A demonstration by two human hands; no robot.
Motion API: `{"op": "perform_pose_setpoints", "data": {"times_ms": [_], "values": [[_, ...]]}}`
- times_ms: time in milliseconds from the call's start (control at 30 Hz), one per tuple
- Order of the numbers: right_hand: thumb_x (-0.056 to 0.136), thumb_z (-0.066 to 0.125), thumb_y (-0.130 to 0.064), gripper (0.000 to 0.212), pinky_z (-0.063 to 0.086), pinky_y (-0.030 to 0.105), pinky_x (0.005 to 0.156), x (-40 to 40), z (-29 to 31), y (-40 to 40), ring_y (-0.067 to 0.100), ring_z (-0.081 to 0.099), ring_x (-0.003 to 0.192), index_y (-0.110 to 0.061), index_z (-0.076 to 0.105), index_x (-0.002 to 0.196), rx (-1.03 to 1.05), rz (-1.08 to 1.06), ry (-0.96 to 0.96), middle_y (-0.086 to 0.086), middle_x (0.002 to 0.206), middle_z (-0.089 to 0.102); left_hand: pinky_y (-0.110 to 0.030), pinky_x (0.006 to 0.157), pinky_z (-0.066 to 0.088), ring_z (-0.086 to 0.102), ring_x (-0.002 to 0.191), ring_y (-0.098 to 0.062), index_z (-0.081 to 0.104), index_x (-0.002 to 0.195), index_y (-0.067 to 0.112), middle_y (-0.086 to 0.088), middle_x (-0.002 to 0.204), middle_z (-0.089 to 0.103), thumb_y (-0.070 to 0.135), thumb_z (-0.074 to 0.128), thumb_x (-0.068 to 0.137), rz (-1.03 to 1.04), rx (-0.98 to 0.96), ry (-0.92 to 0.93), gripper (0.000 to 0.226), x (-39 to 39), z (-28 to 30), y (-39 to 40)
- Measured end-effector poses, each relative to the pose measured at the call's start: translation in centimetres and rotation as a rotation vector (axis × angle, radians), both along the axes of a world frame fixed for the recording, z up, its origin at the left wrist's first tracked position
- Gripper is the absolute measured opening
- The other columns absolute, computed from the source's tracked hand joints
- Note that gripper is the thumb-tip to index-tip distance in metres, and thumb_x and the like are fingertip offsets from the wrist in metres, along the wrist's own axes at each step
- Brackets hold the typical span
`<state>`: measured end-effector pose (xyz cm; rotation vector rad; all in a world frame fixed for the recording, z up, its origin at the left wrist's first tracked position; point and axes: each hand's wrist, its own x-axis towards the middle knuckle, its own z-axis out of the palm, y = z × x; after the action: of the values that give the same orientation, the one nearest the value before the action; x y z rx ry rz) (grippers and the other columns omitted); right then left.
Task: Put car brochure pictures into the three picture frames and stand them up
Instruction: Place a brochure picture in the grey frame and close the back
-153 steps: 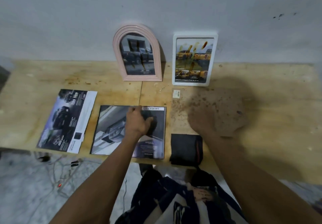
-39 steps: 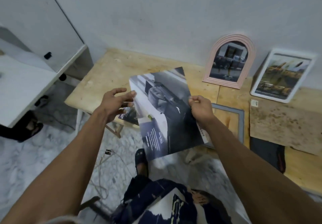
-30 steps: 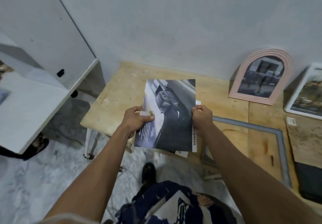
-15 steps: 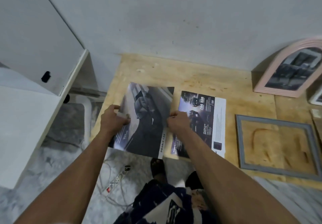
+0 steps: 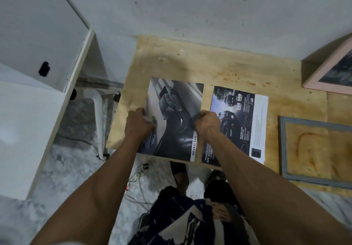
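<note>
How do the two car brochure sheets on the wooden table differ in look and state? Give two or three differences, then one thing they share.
The DOUBLE CAB sheet is gripped at both side edges, by the left hand and the right hand; the white-margined sheet lies free, partly under the right forearm. The DOUBLE CAB sheet shows one large dark vehicle; the white-margined sheet shows several smaller ones with "204 500" printed. Both lie near the wooden table's front edge.

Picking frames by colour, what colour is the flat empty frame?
Grey-blue, on the head view: frame.
</note>
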<state>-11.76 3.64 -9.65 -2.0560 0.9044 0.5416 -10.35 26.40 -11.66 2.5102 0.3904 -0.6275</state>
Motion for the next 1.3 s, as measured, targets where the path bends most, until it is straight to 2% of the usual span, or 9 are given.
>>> {"op": "perform_pose_setpoints", "data": {"times_ms": [233,300,400,533,633,733,867,1100,1300], "values": [[0.088,0.054,-0.003,0.02,0.056,0.033,0.087,-0.5,0.1,-0.7,0.024,0.064,0.091,-0.009,0.069,0.1,0.03,-0.015,-0.007,0.005,0.096,0.066,-0.051,0.09,0.045,0.042,0.121,-0.04,0.04,0.134,0.013,-0.017,0.132,0.041,0.037,0.073,0.083,-0.05,0.226,-0.02,0.066,-0.1,0.7,-1.4],[0.088,0.054,-0.008,0.017,0.054,0.027,0.084,-1.1,0.7,-2.2,0.021,0.063,0.091,-0.015,0.066,0.097,0.04,-0.073,-0.021,0.002,0.098,0.064,-0.052,0.092,0.044,0.042,0.123,-0.04,0.037,0.14,0.013,-0.018,0.135,0.042,0.035,0.071,0.083,-0.071,0.241,-0.06,0.07,-0.2,1.1,-2.5],[0.09,0.057,-0.012,0.025,0.042,0.022,0.076,-2.4,1.8,-5.8,0.023,0.061,0.1,-0.014,0.064,0.113,-0.019,-0.096,-0.032,0.006,0.105,0.063,-0.052,0.096,0.046,0.046,0.125,-0.041,0.043,0.14,0.01,-0.019,0.136,0.047,0.036,0.072,0.082,-0.092,0.104,-0.113,0.069,-0.3,1.8,-5.4],[0.086,0.06,-0.004,0.034,0.043,0.022,0.072,-5.0,2.5,-12.0,0.027,0.063,0.102,-0.008,0.061,0.119,-0.13,-0.225,-0.038,0.011,0.111,0.066,-0.052,0.095,0.051,0.055,0.118,-0.035,0.051,0.13,0.012,-0.015,0.13,0.056,0.047,0.068,0.08,-0.148,-0.086,-0.092,0.064,-1.2,1.8,-11.7],[0.08,0.069,-0.013,0.049,0.056,0.035,0.078,-6.3,1.9,-15.4,0.033,0.063,0.103,-0.009,0.054,0.126,-0.148,-0.293,-0.02,0.014,0.117,0.062,-0.045,0.08,0.056,0.064,0.095,-0.033,0.056,0.106,0.011,-0.011,0.105,0.064,0.044,0.065,0.082,-0.17,-0.123,-0.047,0.042,-2.4,2.2,-16.6],[0.073,0.069,-0.02,0.048,0.058,0.046,0.081,-7.3,0.4,-17.6,0.033,0.062,0.1,-0.014,0.052,0.117,-0.142,-0.272,0.034,0.013,0.114,0.061,-0.041,0.083,0.054,0.063,0.098,-0.032,0.057,0.112,0.009,-0.008,0.113,0.064,0.037,0.067,0.084,-0.146,-0.096,0.04,0.041,-4.1,2.6,-20.1],[0.074,0.068,-0.014,0.044,0.059,0.042,0.079,-7.7,-0.2,-18.8,0.03,0.063,0.096,-0.013,0.054,0.115,-0.085,-0.228,0.045,0.01,0.106,0.063,-0.035,0.069,0.046,0.061,0.089,-0.03,0.054,0.113,0.007,-0.012,0.107,0.062,0.034,0.072,0.086,-0.113,-0.031,0.078,0.043,-5.5,1.8,-22.4],[0.077,0.07,-0.014,0.036,0.061,0.043,0.07,-7.5,-1.9,-20.5,0.027,0.066,0.091,-0.012,0.053,0.109,0.034,-0.313,-0.002,0.009,0.106,0.064,-0.036,0.076,0.053,0.065,0.09,-0.035,0.059,0.092,0.009,-0.015,0.095,0.066,0.017,0.069,0.088,0.114,0.036,-0.001,0.014,-5.5,1.7,-24.5],[0.092,0.061,-0.014,0.007,0.044,0.016,0.048,-7.9,-0.5,-21.6,0.006,0.059,0.069,-0.019,0.058,0.097,0.264,-0.293,-0.069,-0.007,0.086,0.062,-0.032,0.079,0.052,0.064,0.087,-0.028,0.064,0.08,0.008,-0.011,0.089,0.065,0.017,0.078,0.084,0.331,-0.058,-0.006,0.017,-6.1,2.4,-24.8]]}}
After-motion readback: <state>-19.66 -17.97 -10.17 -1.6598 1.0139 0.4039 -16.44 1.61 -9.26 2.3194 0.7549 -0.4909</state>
